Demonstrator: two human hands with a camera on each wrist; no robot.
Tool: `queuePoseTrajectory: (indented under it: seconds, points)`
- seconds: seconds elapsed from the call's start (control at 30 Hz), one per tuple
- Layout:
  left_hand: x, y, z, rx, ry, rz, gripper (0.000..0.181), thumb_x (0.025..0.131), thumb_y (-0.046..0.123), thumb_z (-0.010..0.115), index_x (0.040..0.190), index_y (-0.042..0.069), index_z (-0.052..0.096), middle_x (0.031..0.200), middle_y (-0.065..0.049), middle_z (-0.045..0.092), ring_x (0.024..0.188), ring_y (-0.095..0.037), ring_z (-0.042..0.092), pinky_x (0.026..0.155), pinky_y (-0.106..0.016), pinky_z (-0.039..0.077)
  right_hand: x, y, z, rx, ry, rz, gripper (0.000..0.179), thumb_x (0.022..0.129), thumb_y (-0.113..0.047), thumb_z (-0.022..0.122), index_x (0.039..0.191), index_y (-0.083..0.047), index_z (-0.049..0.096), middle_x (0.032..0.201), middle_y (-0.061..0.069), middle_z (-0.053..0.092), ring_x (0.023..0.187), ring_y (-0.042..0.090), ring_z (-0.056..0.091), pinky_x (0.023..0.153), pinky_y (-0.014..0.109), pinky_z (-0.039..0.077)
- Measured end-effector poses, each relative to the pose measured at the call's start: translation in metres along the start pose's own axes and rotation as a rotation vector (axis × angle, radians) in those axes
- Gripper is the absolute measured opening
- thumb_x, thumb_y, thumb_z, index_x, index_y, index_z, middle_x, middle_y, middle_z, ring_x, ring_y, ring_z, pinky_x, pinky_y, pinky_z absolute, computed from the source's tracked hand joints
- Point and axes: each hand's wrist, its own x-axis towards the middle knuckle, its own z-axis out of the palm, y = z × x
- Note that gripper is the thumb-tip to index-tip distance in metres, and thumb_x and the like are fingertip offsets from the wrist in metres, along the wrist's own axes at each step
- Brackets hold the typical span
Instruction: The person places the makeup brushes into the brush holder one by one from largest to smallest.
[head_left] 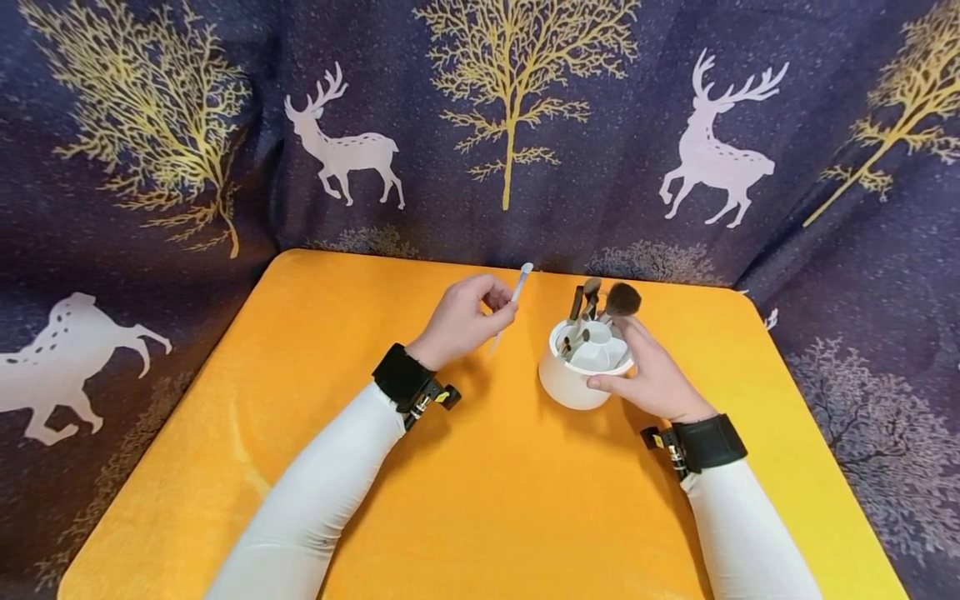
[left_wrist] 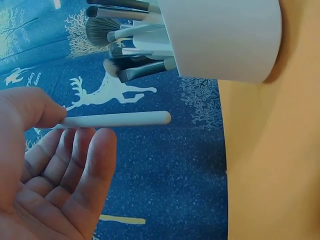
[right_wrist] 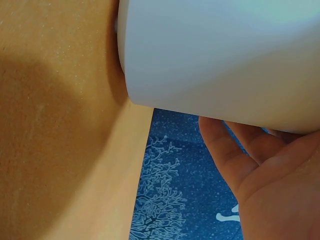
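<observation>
My left hand (head_left: pixel 468 321) pinches a slim white makeup brush (head_left: pixel 519 284) between thumb and fingers, above the table. Its pale tip points up and away in the head view. The rounded white handle (left_wrist: pixel 135 119) sticks out past the fingertips in the left wrist view. To the right stands a round white brush holder (head_left: pixel 573 385) with divided compartments. Several makeup brushes (head_left: pixel 591 292) stand in its far and left sections. My right hand (head_left: pixel 660 375) grips the holder's right side, thumb in front, with the other fingers partly hidden behind it.
An orange cloth covers the table (head_left: pixel 480 500), whose far edge lies just beyond the holder. Behind it hangs a dark blue curtain (head_left: pixel 465 167) printed with white deer and golden trees. Each wrist carries a black strap (head_left: pixel 405 375) with a small camera.
</observation>
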Motion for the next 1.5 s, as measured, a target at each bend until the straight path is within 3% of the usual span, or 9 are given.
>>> queuePoseTrajectory:
  seconds: [0.57, 0.97, 1.23, 1.5]
  points:
    - [0.015, 0.008, 0.017, -0.058, 0.018, 0.106, 0.008, 0.104, 0.011, 0.077, 0.108, 0.006, 0.072, 0.095, -0.003, 0.073, 0.088, -0.015, 0.068, 0.071, -0.029, 0.054, -0.003, -0.001, 0.001, 0.006, 0.011, 0.004, 0.105, 0.09, -0.034, 0.096, 0.17, -0.003, 0.037, 0.172, 0.023, 0.039, 0.153, 0.049, 0.044, 0.118, 0.074, 0.038]
    - [0.022, 0.014, 0.026, -0.091, 0.012, 0.084, 0.009, 0.105, 0.013, 0.076, 0.11, 0.007, 0.071, 0.098, -0.003, 0.071, 0.091, -0.015, 0.067, 0.072, -0.028, 0.055, -0.001, 0.001, 0.003, 0.016, 0.016, -0.002, 0.104, 0.088, -0.032, 0.097, 0.169, -0.002, 0.039, 0.169, 0.021, 0.043, 0.15, 0.047, 0.047, 0.117, 0.073, 0.039]
    - [0.03, 0.018, 0.031, -0.117, 0.003, 0.062, 0.009, 0.106, 0.013, 0.076, 0.112, 0.007, 0.072, 0.099, -0.003, 0.07, 0.091, -0.015, 0.065, 0.071, -0.028, 0.057, -0.001, 0.001, 0.001, 0.012, 0.016, -0.009, 0.108, 0.089, -0.033, 0.097, 0.173, -0.007, 0.034, 0.173, 0.02, 0.04, 0.152, 0.046, 0.046, 0.118, 0.072, 0.039]
    - [0.034, 0.019, 0.037, -0.107, 0.003, 0.098, 0.009, 0.105, 0.01, 0.076, 0.112, 0.005, 0.072, 0.1, -0.004, 0.07, 0.09, -0.016, 0.066, 0.074, -0.026, 0.056, 0.0, 0.0, 0.001, 0.02, 0.015, -0.021, 0.105, 0.089, -0.032, 0.097, 0.172, -0.007, 0.036, 0.171, 0.019, 0.042, 0.151, 0.044, 0.047, 0.117, 0.071, 0.04]
